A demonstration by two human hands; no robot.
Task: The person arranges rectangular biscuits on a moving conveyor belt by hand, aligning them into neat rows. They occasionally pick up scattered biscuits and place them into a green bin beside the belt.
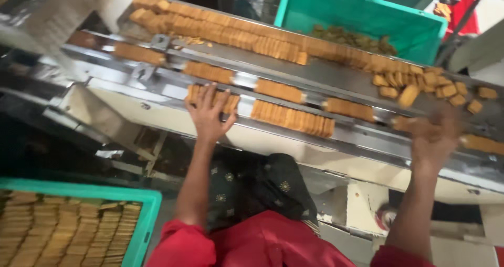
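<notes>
Closest in, the left hand point(209, 114) lies spread wide with fingers flat on a short stack of biscuits point(212, 99) in the near metal channel point(362, 135), while the right hand point(434, 137) is blurred over the same channel further along, so I can't tell if it's gripping anything. These look light, dry and brittle, so I'd squeeze a stack from both ends, not the middle. Further back, loose biscuits point(420, 86) crowd the conveyor point(325, 72), a green crate point(362, 15) behind.
</notes>
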